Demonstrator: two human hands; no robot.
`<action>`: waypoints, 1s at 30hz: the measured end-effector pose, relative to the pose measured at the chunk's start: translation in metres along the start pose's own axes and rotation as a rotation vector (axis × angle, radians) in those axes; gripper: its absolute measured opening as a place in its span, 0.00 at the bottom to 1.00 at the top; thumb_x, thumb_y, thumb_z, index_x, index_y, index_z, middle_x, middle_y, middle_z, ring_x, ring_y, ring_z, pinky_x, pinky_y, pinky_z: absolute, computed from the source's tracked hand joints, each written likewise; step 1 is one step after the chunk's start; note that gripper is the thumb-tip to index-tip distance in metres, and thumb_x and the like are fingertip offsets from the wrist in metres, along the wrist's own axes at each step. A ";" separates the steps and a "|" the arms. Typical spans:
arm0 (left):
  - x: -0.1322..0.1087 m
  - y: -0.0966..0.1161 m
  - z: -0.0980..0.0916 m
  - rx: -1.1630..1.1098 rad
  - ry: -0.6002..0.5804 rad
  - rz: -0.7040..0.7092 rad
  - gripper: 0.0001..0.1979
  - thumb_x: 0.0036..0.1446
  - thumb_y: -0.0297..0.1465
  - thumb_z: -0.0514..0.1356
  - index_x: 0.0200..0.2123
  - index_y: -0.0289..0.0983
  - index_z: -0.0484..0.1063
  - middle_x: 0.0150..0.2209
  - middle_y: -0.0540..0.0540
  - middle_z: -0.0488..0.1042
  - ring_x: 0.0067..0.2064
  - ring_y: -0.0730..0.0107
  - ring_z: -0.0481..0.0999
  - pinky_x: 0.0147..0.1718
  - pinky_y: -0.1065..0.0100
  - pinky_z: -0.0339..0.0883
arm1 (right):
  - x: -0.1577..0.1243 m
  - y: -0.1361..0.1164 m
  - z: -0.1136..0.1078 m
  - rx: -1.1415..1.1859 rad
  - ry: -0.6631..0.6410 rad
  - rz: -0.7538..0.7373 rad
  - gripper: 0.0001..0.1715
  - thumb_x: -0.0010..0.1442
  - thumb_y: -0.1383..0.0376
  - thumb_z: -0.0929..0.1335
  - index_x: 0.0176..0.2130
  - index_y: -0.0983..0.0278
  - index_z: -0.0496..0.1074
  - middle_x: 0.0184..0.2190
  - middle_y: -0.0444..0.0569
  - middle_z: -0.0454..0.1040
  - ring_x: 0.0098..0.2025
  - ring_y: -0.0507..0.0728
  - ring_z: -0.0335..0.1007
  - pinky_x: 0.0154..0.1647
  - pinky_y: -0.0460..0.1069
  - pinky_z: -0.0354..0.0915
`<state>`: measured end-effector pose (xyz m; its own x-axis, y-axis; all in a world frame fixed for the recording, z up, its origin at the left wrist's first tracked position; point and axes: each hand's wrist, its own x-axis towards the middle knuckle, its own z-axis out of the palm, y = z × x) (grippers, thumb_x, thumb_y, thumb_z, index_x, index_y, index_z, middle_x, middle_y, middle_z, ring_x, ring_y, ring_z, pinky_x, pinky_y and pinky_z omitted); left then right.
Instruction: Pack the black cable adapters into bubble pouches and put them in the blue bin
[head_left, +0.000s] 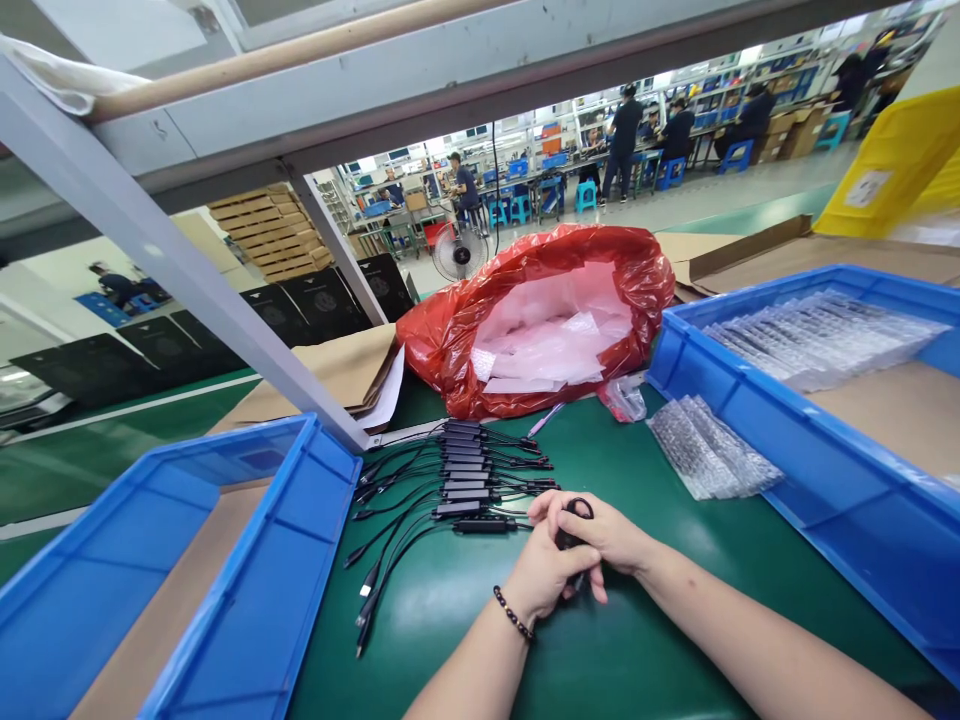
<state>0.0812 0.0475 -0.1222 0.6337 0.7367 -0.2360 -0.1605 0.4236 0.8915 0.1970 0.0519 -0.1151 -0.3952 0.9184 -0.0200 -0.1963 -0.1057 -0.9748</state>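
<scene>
My left hand [551, 565], with a beaded bracelet at the wrist, and my right hand [606, 530] meet over the green table. Between them they hold a coiled black cable [576, 522], its lower part hidden by the fingers. Just left of my hands, black cables with small box-shaped adapters [465, 477] lie in a column, their ends spread to both sides. The nearest adapter [484, 525] lies closest to my left hand. Clear bubble-wrap pouches [709, 450] rest to the right, against a blue bin.
A blue bin [300, 560] stands at the left, another blue bin [750, 400] with bubble-wrap pouches at the right. Behind the cables is a red plastic bag [442, 330] holding white packaging. A slanted metal post [187, 260] rises at the left. People work in the background.
</scene>
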 end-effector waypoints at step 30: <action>0.001 0.007 -0.013 -0.070 0.204 -0.049 0.16 0.37 0.36 0.64 0.26 0.31 0.67 0.22 0.44 0.74 0.23 0.67 0.75 0.12 0.76 0.62 | 0.082 -0.046 -0.115 -0.318 1.014 -0.026 0.26 0.54 0.72 0.62 0.53 0.65 0.56 0.37 0.52 0.68 0.18 0.46 0.63 0.15 0.42 0.59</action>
<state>0.0710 0.0583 -0.1219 0.4767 0.8028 -0.3581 -0.1901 0.4919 0.8497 0.2773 0.1759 -0.0974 0.5672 0.8230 -0.0308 0.1076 -0.1111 -0.9880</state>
